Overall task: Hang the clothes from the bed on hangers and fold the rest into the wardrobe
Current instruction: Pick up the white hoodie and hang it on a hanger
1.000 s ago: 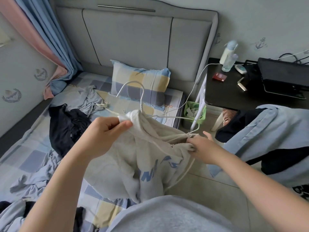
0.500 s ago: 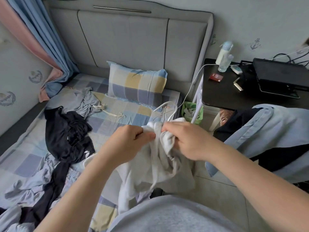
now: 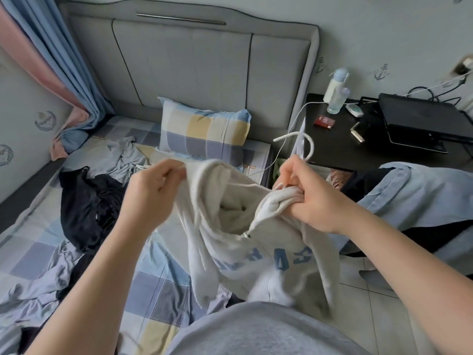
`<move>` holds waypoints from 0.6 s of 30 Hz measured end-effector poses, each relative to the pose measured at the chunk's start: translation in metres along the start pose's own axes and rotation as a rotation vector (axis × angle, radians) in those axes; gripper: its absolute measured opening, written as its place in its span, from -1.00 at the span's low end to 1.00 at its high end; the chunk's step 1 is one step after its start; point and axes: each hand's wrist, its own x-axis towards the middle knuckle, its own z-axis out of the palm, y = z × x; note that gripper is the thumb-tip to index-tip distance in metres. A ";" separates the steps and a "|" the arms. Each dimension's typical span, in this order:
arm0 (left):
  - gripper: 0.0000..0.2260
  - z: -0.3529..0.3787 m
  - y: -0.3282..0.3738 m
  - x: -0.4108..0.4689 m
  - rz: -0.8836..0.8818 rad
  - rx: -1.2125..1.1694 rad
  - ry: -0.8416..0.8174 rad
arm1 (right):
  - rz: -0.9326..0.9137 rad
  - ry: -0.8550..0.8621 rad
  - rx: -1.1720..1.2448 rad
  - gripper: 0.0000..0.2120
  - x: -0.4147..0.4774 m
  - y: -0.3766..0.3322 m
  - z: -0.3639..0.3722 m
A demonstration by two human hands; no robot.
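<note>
**Hanger could slip out of the neck**

Head view: the left hand [image 3: 151,190] pinches the hood edge of the cream hooded sweatshirt with blue lettering [image 3: 245,252], held above the checked-sheet bed [image 3: 163,298]. The right hand [image 3: 307,198] clamps bunched collar fabric and the white plastic hanger [image 3: 304,142]. The loose white drawstring [image 3: 245,185] could snag, or the hanger could slide free. Half a second earlier the hands were close together; now they are spread, opening the neck.

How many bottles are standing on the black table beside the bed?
2. A white bottle with a blue cap stands at the back left corner of the black table, and a clear bottle stands right in front of it. More could be hidden behind the black box.
</note>
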 end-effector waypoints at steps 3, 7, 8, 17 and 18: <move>-0.86 0.002 -0.009 0.006 -0.101 -0.019 0.073 | -0.038 0.009 0.167 -0.55 -0.007 0.006 0.008; -0.83 0.013 -0.007 0.012 -0.164 -0.050 0.110 | -0.101 0.041 0.374 -0.63 -0.014 0.012 0.020; -0.83 0.014 -0.006 0.013 -0.174 -0.058 0.127 | -0.115 0.061 0.417 -0.66 -0.016 0.014 0.023; -0.84 0.022 0.003 0.013 -0.119 -0.130 0.100 | 0.125 0.066 0.171 -0.80 0.000 0.000 0.032; -0.84 0.022 0.005 0.015 -0.101 -0.130 0.095 | 0.129 0.000 0.124 -0.75 0.003 -0.008 0.028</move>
